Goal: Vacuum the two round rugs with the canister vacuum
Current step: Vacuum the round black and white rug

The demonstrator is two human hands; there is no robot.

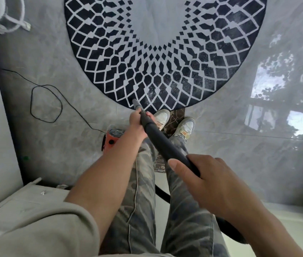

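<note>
Far left of the fingers: thin black cord point(45, 103) lying in a loose loop on grey marbled floor point(58, 143).

Just left of the left forearm: orange vacuum canister point(112, 139) standing on the floor, partly hidden by the arm.

Left hand point(138, 125): fingers curled round the lower part of the black wand point(159, 140), grasping it. Past its fingertips a grey nozzle point(136, 104) touches the near edge of the round rug point(165, 80).

Rug: black pile with a white lattice of diamonds that shrink toward a pale grey centre. Thin dark rim. Lies flat, ahead of both hands. Pale flecks on the dark patches near the nozzle.

Just right of the left hand's fingers: two white shoes point(174, 123), toes at the rug's rim.

Right hand point(210, 182): fingers wrapped over the wand's upper end, thumb lying along it. Black hose point(162, 194) runs back beneath this hand.
</note>
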